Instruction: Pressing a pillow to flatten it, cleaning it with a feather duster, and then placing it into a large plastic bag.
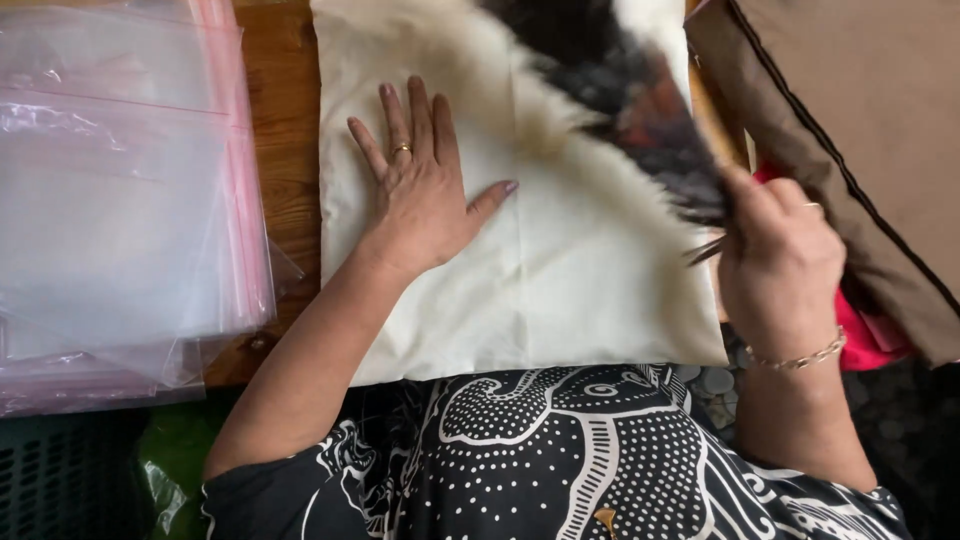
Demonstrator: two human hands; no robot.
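The left hand (420, 190) lies flat and open, fingers spread, pressing on a cream cushion cover (560, 290). The right hand (775, 255) is closed on the cover's furry flap (640, 110), pinching its right edge. The single cover lies on a wooden table (285, 130) in the middle, plain cream near, white and dark fur far. A stack of clear plastic bags (120, 200), number unclear, sits left; one brown cushion (860, 130) lies right.

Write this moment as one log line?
left hand: flat on cream cover | right hand: pinching furry flap | bags: left
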